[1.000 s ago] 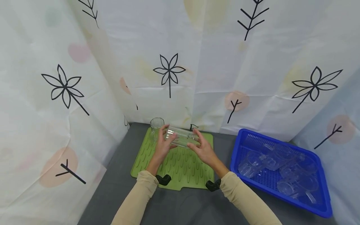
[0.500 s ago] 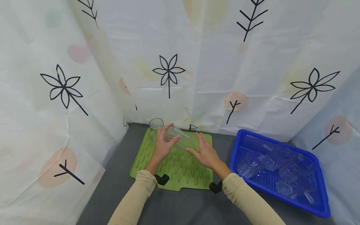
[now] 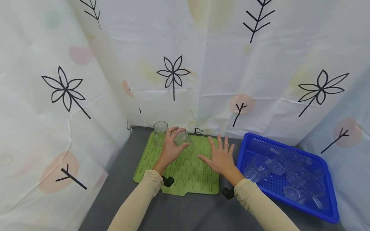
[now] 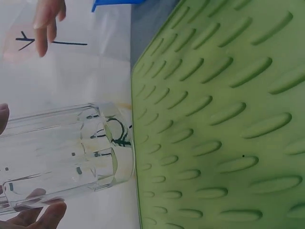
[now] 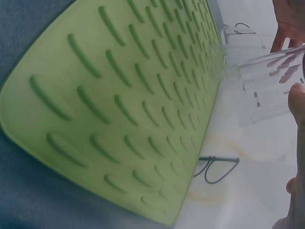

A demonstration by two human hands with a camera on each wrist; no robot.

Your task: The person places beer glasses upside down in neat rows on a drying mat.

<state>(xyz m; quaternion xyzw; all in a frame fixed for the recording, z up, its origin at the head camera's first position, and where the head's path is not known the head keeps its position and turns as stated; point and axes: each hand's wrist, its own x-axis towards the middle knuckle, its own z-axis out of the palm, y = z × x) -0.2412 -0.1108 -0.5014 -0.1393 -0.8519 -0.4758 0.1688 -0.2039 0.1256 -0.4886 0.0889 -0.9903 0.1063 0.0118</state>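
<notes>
My left hand (image 3: 170, 149) grips a clear drinking glass (image 3: 184, 138) around its side, over the back of the green ridged drying mat (image 3: 190, 184). In the left wrist view the glass (image 4: 57, 152) has its faceted base toward the mat, and fingertips (image 4: 50, 217) press on its wall. To its right, my right hand (image 3: 222, 157) is held apart from the glass, fingers straight and spread. Another clear glass (image 3: 160, 130) stands upright at the mat's back left corner, partly hidden by the left hand.
On the right sits a blue plastic basket (image 3: 289, 205) with several clear glass mugs (image 3: 303, 186) lying in it. A dark grey table (image 3: 121, 179) lies under everything. White patterned cloth (image 3: 208, 80) closes off the back and sides.
The glass has turned from lying sideways between both hands to nearly upright in the left hand. My right hand has let go of it, moved right and spread its fingers.
</notes>
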